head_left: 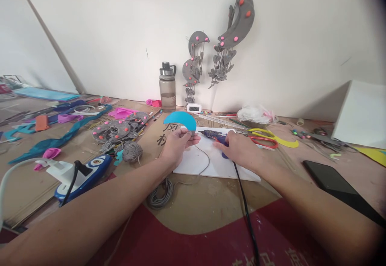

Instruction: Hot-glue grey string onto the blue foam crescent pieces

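My left hand [177, 145] pinches a blue crescent cutout [180, 118] near its right tip, raised above the cardboard. Grey yarn [208, 159] trails from beneath those fingers across a white board [217, 167] toward a loose coil [161, 193]. Over the same board, my right hand [241, 147] is closed around a dark blue glue gun [212, 135]. Its nozzle points left at the crescent's tip, with a small gap between them. A black cord [245, 205] runs down from the gun toward the front edge.
Scissors [265, 137] lie right of the board, a phone [325, 177] farther right. A bottle [167, 89] and small digital clock [194, 108] stand at the back. Grey moon ornaments [241, 20] hang on the white wall. Left are a yarn ball [132, 151] and a power strip [93, 177].
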A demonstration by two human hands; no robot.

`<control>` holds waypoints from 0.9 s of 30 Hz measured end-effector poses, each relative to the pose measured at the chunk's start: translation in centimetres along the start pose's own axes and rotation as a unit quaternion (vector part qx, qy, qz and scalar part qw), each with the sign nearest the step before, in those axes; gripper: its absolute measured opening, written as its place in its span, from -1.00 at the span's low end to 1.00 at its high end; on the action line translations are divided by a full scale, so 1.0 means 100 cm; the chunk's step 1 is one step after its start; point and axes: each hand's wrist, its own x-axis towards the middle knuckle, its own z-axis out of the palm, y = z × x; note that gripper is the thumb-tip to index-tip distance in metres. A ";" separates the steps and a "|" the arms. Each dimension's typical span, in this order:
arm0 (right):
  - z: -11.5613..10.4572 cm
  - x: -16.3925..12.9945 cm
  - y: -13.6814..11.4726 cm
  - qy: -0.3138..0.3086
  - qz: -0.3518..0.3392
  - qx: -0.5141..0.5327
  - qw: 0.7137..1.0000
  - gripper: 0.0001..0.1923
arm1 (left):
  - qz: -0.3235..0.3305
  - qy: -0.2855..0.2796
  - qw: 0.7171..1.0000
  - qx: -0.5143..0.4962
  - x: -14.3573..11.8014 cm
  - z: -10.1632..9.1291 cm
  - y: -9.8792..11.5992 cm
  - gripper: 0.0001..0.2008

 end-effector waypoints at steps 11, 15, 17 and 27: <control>0.018 0.015 0.006 0.000 0.189 0.356 0.915 -0.73 | -0.027 0.013 0.999 0.024 0.003 -0.003 -0.002 -0.94; 0.019 0.011 -0.002 0.068 0.161 0.549 0.817 -0.90 | -0.032 0.015 0.999 0.029 0.002 -0.001 0.000 -0.95; 0.020 0.004 -0.008 0.088 0.131 0.554 0.818 -0.85 | -0.030 0.022 0.999 0.030 0.003 -0.001 0.002 -0.95; 0.028 -0.028 -0.034 0.063 -0.119 0.527 0.839 -0.69 | 0.008 0.027 0.999 0.023 0.005 -0.005 0.004 -0.90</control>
